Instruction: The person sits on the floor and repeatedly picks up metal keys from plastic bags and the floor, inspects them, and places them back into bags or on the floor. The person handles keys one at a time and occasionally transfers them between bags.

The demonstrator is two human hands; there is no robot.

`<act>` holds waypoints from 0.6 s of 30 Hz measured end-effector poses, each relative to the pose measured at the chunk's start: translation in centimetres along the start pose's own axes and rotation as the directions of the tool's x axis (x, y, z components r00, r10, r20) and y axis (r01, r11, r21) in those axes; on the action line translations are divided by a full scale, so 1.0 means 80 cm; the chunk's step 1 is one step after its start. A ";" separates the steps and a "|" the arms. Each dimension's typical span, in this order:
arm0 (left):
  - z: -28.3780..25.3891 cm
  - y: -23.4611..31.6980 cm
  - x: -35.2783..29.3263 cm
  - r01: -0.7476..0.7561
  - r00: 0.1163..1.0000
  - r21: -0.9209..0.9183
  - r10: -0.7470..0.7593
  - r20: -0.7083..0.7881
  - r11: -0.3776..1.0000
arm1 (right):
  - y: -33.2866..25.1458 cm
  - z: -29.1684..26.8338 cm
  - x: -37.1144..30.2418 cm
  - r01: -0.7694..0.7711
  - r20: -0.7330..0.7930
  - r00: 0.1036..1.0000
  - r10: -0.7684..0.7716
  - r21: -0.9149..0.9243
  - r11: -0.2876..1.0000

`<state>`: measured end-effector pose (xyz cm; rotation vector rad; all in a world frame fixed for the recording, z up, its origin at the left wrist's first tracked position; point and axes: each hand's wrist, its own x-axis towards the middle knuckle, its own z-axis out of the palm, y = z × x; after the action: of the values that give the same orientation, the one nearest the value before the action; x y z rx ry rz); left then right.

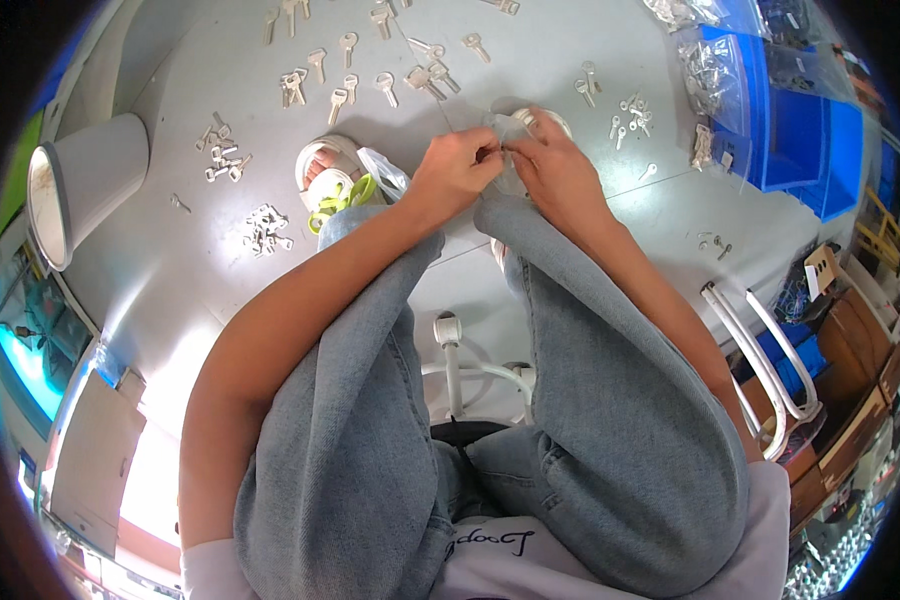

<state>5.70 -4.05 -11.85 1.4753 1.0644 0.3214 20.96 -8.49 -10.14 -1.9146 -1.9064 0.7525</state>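
Note:
My left hand [458, 165] and my right hand [558, 172] meet above the floor, just beyond my knees. Both are closed, with fingertips pinched together at the top of a small clear plastic bag [510, 182]. The bag hangs between them, partly hidden by my fingers, and its contents cannot be made out. Beside my left wrist lies a whitish plastic packet [383, 172]. Close to it, by my left foot, is a yellow-green looped thing [342, 202]. Loose metal keys [386, 88] are spread over the floor ahead of my hands.
Small heaps of keys lie at left [267, 230] and right [638, 115]. A white bin [95, 180] stands at far left. Blue crates [808, 140] with clear bags of metal parts [712, 75] line the right. A white tubular frame [770, 360] stands near my right arm.

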 end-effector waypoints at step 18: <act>-0.082 0.021 -0.019 0.383 0.921 -0.923 -0.057 0.384 -0.036 | 0.046 0.075 0.036 0.346 0.211 0.938 -0.275 -0.504 0.791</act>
<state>0.77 -0.77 -8.24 -0.0911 0.5108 0.5044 20.35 -6.56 -17.44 -1.7754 -2.6465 0.2513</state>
